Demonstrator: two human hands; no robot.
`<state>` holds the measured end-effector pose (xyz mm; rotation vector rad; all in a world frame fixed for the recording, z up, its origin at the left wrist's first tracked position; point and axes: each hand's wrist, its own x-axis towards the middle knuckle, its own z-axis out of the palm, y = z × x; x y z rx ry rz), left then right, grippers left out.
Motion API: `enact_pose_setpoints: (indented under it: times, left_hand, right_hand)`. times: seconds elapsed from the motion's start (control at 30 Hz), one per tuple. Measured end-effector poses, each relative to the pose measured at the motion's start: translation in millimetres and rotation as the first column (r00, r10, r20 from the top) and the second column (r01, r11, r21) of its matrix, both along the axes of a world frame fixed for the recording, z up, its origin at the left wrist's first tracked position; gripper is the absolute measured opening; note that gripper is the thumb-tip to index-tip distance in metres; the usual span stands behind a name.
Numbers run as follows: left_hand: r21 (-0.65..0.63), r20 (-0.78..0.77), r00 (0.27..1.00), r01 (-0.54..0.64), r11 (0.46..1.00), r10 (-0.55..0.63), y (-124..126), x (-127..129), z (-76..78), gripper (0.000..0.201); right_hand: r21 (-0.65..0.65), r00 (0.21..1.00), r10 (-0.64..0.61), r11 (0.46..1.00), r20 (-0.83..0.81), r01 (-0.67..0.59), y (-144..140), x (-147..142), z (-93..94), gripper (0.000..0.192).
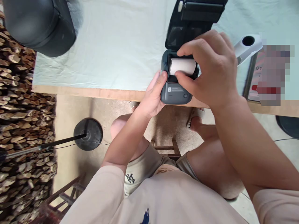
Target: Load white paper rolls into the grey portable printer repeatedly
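Head view: small dark printer sits upper centre of frame, btwn the two hands, over the front edge of the table; can't tell if it rests there or is held just above; its lid stands open toward the top edge of frame, white paper roll lying crosswise in the compartment below the hinge; L hand is clamped on the printer's left side, thumb along the compartment's left wall, other fingers mostly hidden behind/under; R hand reaches in from the right, over the compartment's right side, thumb at roll's lower edge, index fingertip just above its upper edge, so roll lies btwn the two; can't tell if they squeeze it; hands are apart, w/ printer filling the gap; upper right, near R hand, a second white roll w/ dark core on pale cloth; below it, right side, a flat pinkish-red item, partly blurred out; upper left, big black container on same cloth; left edge, stacked wood; lower left, round black base w/ a pole, plus part of a wooden stool.
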<state>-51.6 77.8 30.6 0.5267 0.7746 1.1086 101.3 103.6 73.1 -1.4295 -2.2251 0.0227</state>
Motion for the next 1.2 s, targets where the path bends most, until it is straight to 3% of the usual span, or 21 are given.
enact_pose_setpoints:
  times: [0.2, 0.47, 0.67, 0.73, 0.83, 0.97, 1.03, 1.1, 1.17, 1.2]
  left_hand:
    - [-0.007, -0.015, 1.0, 0.01, 1.0, -0.01, 2.1, -1.3, -1.8, 0.026]
    - [0.01, -0.036, 0.999, 0.022, 1.0, -0.021, 2.3, -0.3, -1.4, 0.025]
    - [-0.011, -0.058, 0.998, 0.014, 1.0, -0.014, 3.8, -0.3, -3.0, 0.026]
    - [-0.063, -0.029, 1.0, 0.006, 0.998, -0.008, 4.8, -1.4, -3.1, 0.033]
    - [-0.099, 0.041, 0.999, 0.0, 0.995, 0.004, 5.3, -4.4, -2.7, 0.038]
    - [0.037, 0.014, 0.999, 0.03, 0.999, -0.03, 3.0, -8.2, -4.1, 0.019]
    - [0.085, -0.017, 0.999, 0.045, 0.995, -0.044, 1.6, -8.5, -5.1, 0.019]
    - [0.092, -0.03, 0.999, 0.045, 0.995, -0.042, 0.5, -8.1, -5.9, 0.026]
    - [0.095, -0.048, 0.998, 0.054, 0.994, -0.05, -0.2, -7.7, -6.4, 0.031]
    - [0.1, -0.062, 0.996, 0.064, 0.993, -0.058, -0.4, -7.7, -6.7, 0.033]
  right_hand:
    - [-0.058, 0.99, -0.131, 0.989, 0.057, 0.134, 6.7, -3.4, -1.7, 0.022]
    - [-0.277, 0.998, -0.066, 0.958, 0.019, 0.069, 10.8, 2.0, 7.3, 0.026]
    - [-0.257, 0.995, -0.081, 0.964, -0.051, 0.065, 14.6, 1.8, 10.1, 0.022]
    - [-0.198, 0.996, -0.028, 0.98, -0.087, 0.011, 11.8, 2.7, 13.7, 0.023]
    - [-0.198, 0.982, 0.175, 0.963, -0.065, -0.185, 4.3, 3.8, 19.7, 0.026]
    - [-0.214, 0.92, 0.366, 0.896, -0.137, -0.388, -1.1, 8.0, 20.3, 0.017]
    - [-0.116, 0.916, 0.293, 0.935, -0.274, -0.334, 0.4, 12.9, 17.3, 0.024]
    - [0.007, 0.905, 0.119, 0.992, -0.408, -0.127, 3.7, 18.4, 13.2, 0.025]
    - [0.039, 0.86, -0.028, 0.998, -0.51, 0.056, 7.1, 22.2, 9.8, 0.022]
    - [0.013, 0.831, -0.05, 0.998, -0.555, 0.069, 8.7, 23.0, 8.9, 0.033]
